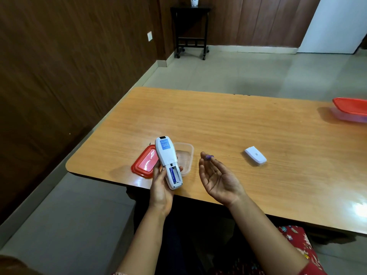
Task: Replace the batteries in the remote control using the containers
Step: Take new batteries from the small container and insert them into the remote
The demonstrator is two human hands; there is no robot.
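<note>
Remote control (168,161) near table edge (139,185)

Left hand (161,187) grips open remote (168,162); right hand (219,179) pinches 1 purple battery (208,157).

Bare table (228,124) (cover (255,156) at right)

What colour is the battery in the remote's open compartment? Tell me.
Blue battery, seen in the head view inside the remote.
</note>
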